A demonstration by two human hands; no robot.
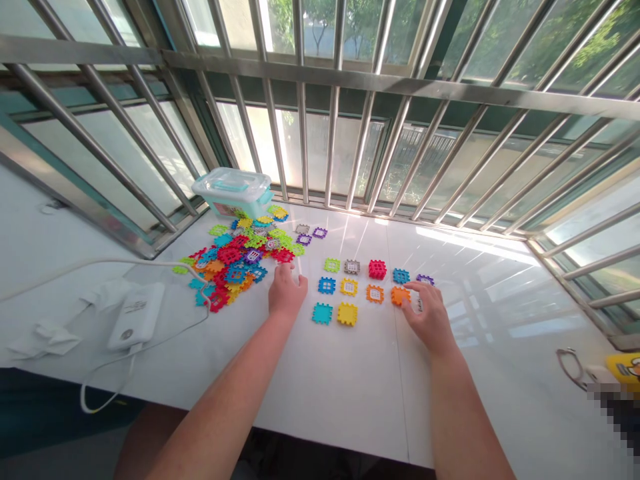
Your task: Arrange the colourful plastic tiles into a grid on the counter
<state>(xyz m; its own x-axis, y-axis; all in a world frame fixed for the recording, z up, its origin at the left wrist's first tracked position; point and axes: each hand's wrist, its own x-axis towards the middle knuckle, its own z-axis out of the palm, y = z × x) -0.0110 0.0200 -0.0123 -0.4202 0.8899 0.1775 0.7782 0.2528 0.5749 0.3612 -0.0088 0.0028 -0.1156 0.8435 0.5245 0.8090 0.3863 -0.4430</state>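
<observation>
Tile of square orange plastic lies at the right hand, grip unclear; a sideways brush could skew the square blue plastic tile beyond. Curled left hand, hold unclear, borders the multicoloured plastic pile.

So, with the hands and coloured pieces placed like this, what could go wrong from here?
The right hand is close to the purple piece and the orange piece at its fingertips, so it might nudge either.
The white cable runs by the heap of pieces; a tug could drag some.
The heap overlaps loosely, so the left hand beside it might dislodge pieces.
</observation>
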